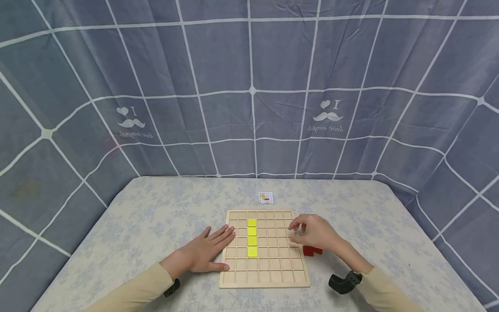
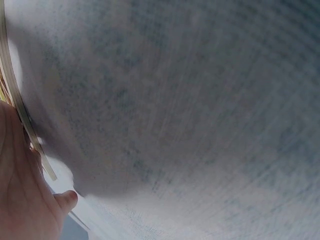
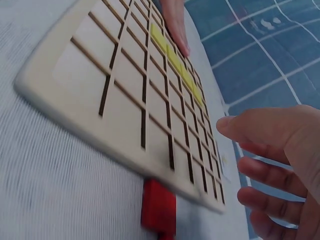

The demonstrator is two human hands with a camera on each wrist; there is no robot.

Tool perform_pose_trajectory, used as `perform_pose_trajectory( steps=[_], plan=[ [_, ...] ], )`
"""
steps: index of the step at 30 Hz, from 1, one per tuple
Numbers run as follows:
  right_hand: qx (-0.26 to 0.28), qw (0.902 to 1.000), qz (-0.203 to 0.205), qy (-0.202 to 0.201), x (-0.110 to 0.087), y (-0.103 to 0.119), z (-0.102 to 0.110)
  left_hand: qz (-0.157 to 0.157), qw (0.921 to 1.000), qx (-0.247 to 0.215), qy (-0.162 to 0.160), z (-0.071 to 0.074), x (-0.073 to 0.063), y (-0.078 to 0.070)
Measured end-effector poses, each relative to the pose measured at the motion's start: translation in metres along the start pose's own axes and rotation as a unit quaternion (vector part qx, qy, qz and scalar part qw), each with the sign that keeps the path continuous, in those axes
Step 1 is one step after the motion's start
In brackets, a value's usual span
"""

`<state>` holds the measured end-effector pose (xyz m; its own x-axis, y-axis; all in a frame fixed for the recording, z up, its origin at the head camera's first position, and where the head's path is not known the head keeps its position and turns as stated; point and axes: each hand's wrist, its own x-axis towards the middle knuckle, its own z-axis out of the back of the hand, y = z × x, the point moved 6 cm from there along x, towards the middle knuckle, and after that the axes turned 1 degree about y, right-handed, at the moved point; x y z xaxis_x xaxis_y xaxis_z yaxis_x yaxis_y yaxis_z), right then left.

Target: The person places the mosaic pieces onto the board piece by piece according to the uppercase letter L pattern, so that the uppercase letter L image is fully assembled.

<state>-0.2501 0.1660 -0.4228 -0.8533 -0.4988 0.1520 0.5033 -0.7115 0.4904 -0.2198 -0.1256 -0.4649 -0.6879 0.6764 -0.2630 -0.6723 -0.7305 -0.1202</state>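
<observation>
Beige cloth sleeve (image 1: 132, 288) leads, from the left, to the left hand (image 1: 208, 251), which lies at the nine o'clock side of a square, pale wooden board ruled into grid cells (image 1: 270, 242). Its fingers are straight, the thumb spread away from them, with the tips resting on the board's edge, perhaps to steady it.

Toward eleven o'clock from the board's centre, a bright yellow column of four squares (image 1: 252, 238) fills part of the third column of cells from the left. Whether it is one bar or four pieces, I cannot tell. That part looks done: the yellow sits within the grid lines. Off the board at twelve o'clock, a small white printed grid card (image 1: 266, 198) lies on the white counter mottled with blue (image 1: 163, 216); it seems to show a yellow strip with a dark reddish one near its foot, though too small to read exactly.

At two to three o'clock, the right hand (image 1: 316, 232) hovers by the edge, thumb and fingers bent but parted, with nothing visible between them. Under it, at three o'clock, a glossy red blocky piece (image 1: 312, 251) lies just beside the board. No red shows in the cells, so placing it appears to be what is left.
</observation>
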Motion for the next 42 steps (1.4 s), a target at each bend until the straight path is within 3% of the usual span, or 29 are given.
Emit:
perform_pose_trajectory(
  steps=[9, 17, 31, 42],
  plan=[
    [-0.016, 0.9994, -0.022, 0.022, -0.025, -0.027, 0.009, 0.0, 1.0, -0.006, 0.003, 0.001, 0.0, -0.001],
    [-0.017, 0.9993, -0.001, 0.032, -0.04, -0.038, -0.002, -0.002, 0.9999, -0.014, 0.002, -0.001, -0.002, 0.0],
    [-0.134, 0.9908, 0.012, -0.009, -0.041, -0.03, -0.001, -0.003, 1.0, -0.008, -0.003, 0.001, -0.001, -0.002],
    [-0.101, 0.9946, -0.014, -0.02, -0.033, -0.025, 0.012, -0.005, 0.9999, -0.014, -0.001, 0.001, 0.0, -0.002]
  ],
)
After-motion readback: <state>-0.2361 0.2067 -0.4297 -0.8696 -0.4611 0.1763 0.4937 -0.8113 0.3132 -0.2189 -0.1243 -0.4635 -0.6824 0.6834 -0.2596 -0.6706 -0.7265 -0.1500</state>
